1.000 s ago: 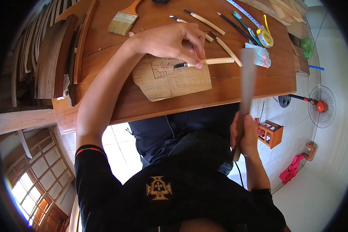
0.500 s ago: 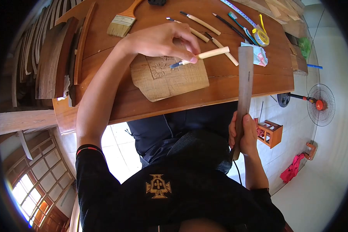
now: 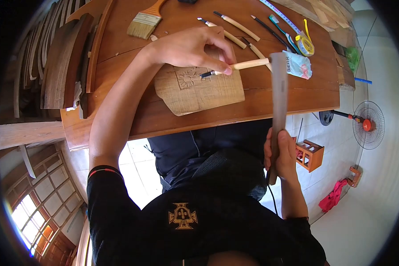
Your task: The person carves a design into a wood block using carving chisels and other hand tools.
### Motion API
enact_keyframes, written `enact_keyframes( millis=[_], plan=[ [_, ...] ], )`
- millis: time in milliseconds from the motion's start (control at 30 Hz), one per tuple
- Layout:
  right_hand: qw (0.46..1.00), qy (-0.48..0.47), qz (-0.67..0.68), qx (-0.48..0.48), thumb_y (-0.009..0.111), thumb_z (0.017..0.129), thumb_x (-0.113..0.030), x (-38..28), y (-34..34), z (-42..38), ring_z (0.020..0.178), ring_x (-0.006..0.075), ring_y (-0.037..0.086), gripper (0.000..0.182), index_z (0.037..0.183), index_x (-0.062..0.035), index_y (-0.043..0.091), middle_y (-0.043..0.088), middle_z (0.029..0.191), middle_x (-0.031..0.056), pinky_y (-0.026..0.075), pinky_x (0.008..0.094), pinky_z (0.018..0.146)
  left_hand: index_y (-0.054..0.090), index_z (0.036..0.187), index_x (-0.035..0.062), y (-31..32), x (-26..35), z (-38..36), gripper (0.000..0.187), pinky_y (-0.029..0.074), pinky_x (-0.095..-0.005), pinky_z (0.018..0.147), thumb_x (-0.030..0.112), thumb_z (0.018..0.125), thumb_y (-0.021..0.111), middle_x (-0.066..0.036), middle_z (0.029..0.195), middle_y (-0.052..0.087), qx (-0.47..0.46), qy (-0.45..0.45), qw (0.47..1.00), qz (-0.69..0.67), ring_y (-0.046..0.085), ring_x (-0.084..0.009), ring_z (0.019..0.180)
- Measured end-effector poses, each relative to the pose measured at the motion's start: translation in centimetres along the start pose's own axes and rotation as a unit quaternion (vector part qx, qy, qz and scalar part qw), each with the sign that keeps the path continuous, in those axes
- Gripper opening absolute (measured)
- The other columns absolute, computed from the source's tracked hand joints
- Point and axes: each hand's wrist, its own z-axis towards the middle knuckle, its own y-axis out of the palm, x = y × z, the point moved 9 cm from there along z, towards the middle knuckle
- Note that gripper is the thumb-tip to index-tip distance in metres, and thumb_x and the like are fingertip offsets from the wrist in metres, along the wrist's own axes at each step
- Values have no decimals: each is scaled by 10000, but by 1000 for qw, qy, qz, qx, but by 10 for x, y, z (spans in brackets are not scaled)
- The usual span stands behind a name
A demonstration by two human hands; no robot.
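Note:
My left hand [image 3: 193,48] pinches a wood-carving chisel [image 3: 252,64] near its blade, the pale handle pointing right. The blade tip rests over the carved flower relief on a light wooden board [image 3: 208,96] lying on the table. Part of the carving is hidden under my fingers. Upright in my right hand [image 3: 283,155] is a flat wooden bar [image 3: 279,99], gripped at its lower end. Its upper part, slightly blurred, is right at the butt of the chisel handle.
Behind my left hand lie several more carving chisels [image 3: 237,26], a pencil [image 3: 268,26], a toothbrush [image 3: 279,27] and a yellow tape measure [image 3: 305,44]. A paintbrush [image 3: 144,24] sits at the back left. Dark planks [image 3: 66,66] are stacked left. A fan [image 3: 368,124] stands right.
The bar's top has swung left to the chisel's butt end, closing the small gap between them. The table and tools appear shifted slightly right in view.

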Motion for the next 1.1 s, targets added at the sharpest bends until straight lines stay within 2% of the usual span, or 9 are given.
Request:
enact_keyframes(
  millis=[100,233,533,600,700,833,933,967,1100],
  plan=[
    [992,-40,111,36,336,1125,-469,2,-5,3,435,108,474,460,1085,-37,487,475,639,30,424,253,390,799,934,92,-1,2,-2,250,451,-357,922,330,862,831,-27,916,651,10,-6,1000,14,582,-192,975],
    [999,-15,35,13,351,1125,-456,2,-1,4,426,105,475,444,1092,-36,494,488,642,33,415,249,388,798,914,85,-1,4,2,294,440,-366,924,366,837,842,-23,926,605,24,64,998,19,564,-197,1012],
    [1000,-4,-4,2,357,1125,-446,6,11,2,411,115,475,431,1082,-42,501,490,619,31,409,255,383,796,864,75,-5,1,1,310,431,-375,893,371,798,857,-17,922,526,38,59,997,36,534,-205,973],
    [992,-27,104,59,348,1125,-455,5,-2,3,411,116,473,437,1071,-49,500,490,618,28,404,256,380,797,858,75,-5,0,3,300,430,-369,880,363,800,855,-15,917,523,39,52,997,37,534,-204,953],
    [1000,12,-16,-9,338,1125,-464,2,10,6,409,114,466,447,1067,-51,498,483,614,31,400,254,378,799,846,74,-5,1,-2,287,426,-363,859,353,804,852,-13,904,517,36,39,998,43,535,-200,923],
    [997,-25,66,36,336,1127,-457,-14,-8,16,405,102,463,446,1051,-48,499,485,606,23,388,244,372,805,841,72,-5,0,1,278,422,-357,836,343,801,852,-15,889,513,39,52,997,34,537,-194,902],
    [1000,19,-13,-17,339,1127,-452,-19,-4,18,395,99,455,447,1035,-49,510,479,596,16,382,243,368,812,859,71,-5,2,0,270,422,-354,835,329,792,859,-15,887,519,24,34,999,34,540,-191,897],
    [999,-3,35,26,352,1128,-442,-24,-11,20,386,98,443,440,1030,-48,521,471,587,14,378,241,364,813,862,71,-5,3,2,270,422,-354,834,327,789,860,-15,888,521,27,39,998,35,540,-191,898],
    [999,38,-13,-24,332,1130,-440,-17,-4,19,384,95,445,452,1027,-46,527,474,591,16,371,233,357,815,873,71,-4,-3,0,273,422,-354,838,324,783,863,-15,893,526,28,53,998,29,541,-194,901]
  ],
)
